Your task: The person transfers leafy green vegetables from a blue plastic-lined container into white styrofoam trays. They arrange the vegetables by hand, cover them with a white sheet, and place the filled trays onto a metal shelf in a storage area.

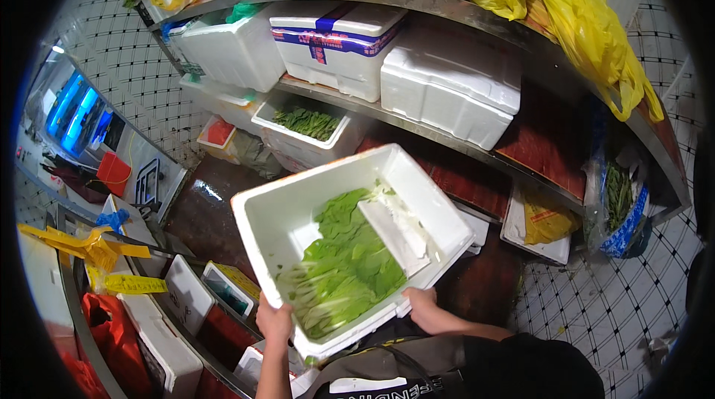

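Both hands carry an open white foam box in front of my body, tilted in the view. My left hand grips its rim at the lower left corner, and my right hand grips the near rim towards the right. Inside lie leafy greens with pale stems, spread along the bottom, and a flat white piece beside them. Small bits of leaf stick to the inner wall. The fingers under the rims are partly hidden.
Ahead, a metal-edged shelf holds closed foam boxes. Below it is a box of greens. Yellow plastic bags hang over the upper shelf. At the lower left stand more foam boxes and a red bag. The dark floor looks wet.
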The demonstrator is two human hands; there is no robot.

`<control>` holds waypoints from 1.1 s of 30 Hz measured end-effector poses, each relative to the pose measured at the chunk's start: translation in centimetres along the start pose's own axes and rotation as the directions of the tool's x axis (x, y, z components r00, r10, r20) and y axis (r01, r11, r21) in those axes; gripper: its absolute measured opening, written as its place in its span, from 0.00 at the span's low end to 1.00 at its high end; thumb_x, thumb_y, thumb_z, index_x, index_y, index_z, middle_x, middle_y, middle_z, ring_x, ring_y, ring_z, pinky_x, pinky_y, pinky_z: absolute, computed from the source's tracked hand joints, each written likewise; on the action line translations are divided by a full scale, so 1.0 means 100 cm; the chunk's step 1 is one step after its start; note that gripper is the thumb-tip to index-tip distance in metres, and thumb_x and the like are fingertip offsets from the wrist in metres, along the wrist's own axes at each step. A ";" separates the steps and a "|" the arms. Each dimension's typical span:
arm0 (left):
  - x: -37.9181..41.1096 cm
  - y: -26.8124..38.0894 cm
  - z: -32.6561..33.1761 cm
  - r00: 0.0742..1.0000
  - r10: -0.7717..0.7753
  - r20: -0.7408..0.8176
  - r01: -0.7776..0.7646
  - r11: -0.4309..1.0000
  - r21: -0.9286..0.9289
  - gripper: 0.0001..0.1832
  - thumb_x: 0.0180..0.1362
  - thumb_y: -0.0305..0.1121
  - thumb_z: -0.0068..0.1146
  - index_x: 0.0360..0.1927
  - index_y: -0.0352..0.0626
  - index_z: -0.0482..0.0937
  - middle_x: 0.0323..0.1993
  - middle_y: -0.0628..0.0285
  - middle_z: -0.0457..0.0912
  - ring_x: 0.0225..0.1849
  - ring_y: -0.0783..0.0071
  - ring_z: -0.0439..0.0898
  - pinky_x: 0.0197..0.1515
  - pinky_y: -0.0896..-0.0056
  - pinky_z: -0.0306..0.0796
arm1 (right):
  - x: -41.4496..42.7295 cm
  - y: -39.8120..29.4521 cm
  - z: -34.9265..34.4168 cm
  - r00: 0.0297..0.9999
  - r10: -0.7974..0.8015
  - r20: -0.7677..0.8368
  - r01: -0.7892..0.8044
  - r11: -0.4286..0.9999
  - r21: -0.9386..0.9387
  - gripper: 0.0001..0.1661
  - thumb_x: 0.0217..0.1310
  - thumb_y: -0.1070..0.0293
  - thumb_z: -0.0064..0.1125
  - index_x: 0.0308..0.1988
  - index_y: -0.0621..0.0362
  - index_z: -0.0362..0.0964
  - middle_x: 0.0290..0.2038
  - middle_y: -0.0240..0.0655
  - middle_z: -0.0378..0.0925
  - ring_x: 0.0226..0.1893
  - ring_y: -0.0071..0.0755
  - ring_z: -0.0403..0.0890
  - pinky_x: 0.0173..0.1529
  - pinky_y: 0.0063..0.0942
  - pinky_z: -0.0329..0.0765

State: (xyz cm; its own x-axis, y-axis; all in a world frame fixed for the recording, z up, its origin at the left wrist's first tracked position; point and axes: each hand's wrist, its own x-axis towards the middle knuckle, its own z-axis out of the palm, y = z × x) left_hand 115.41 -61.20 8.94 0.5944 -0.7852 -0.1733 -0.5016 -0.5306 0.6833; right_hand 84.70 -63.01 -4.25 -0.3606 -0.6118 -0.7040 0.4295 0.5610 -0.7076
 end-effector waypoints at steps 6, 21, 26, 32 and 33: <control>0.012 0.035 0.075 0.998 0.053 0.032 -0.049 0.994 -0.102 0.24 0.42 0.31 0.60 0.48 0.40 0.76 0.38 0.48 0.85 0.43 0.50 0.83 0.49 0.57 0.73 | 0.068 -0.065 -0.015 0.969 -0.236 -0.067 0.228 0.967 -0.112 0.23 0.40 0.82 0.59 0.43 0.74 0.71 0.36 0.47 0.80 0.34 0.42 0.82 0.37 0.38 0.78; 0.053 0.048 0.367 0.990 -0.089 0.105 0.127 0.885 -0.448 0.47 0.47 0.35 0.66 0.67 0.33 0.51 0.51 0.39 0.77 0.52 0.48 0.79 0.56 0.57 0.71 | 0.250 -0.201 -0.034 0.951 -0.260 0.166 0.260 0.965 0.019 0.24 0.62 0.63 0.61 0.53 0.63 0.66 0.41 0.39 0.79 0.37 0.40 0.82 0.33 0.35 0.81; 0.103 0.094 0.438 0.914 0.253 0.317 -0.066 0.864 -0.500 0.48 0.51 0.32 0.64 0.65 0.26 0.41 0.57 0.39 0.66 0.59 0.54 0.69 0.58 0.61 0.70 | 0.206 -0.238 -0.027 0.701 -0.674 0.235 0.602 0.382 -0.701 0.28 0.54 0.63 0.63 0.52 0.67 0.70 0.46 0.51 0.78 0.48 0.54 0.78 0.54 0.40 0.72; 0.107 0.127 0.450 0.724 0.181 0.666 0.059 0.945 -0.322 0.46 0.51 0.32 0.67 0.67 0.30 0.50 0.55 0.43 0.70 0.48 0.63 0.77 0.42 0.66 0.77 | 0.104 -0.425 0.012 -0.124 -0.889 0.440 0.475 -0.442 -0.760 0.60 0.41 0.62 0.76 0.70 0.51 0.49 0.68 0.59 0.49 0.65 0.67 0.55 0.67 0.57 0.56; 0.106 0.110 0.437 0.695 0.266 0.668 -0.003 0.930 -0.367 0.45 0.52 0.33 0.66 0.67 0.30 0.51 0.56 0.43 0.70 0.48 0.63 0.78 0.42 0.66 0.77 | 0.101 -0.441 0.014 0.098 -0.874 0.477 0.417 -0.399 -0.817 0.60 0.40 0.61 0.76 0.70 0.49 0.50 0.68 0.56 0.51 0.65 0.65 0.56 0.68 0.55 0.57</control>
State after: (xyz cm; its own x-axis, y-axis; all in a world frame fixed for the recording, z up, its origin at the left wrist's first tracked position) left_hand 88.69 -89.30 -16.41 -0.1401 -0.9001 -0.4126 -0.2378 -0.3739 0.8965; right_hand 63.28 -94.70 19.94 -0.0161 -0.8160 0.5778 -0.9979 -0.0235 -0.0611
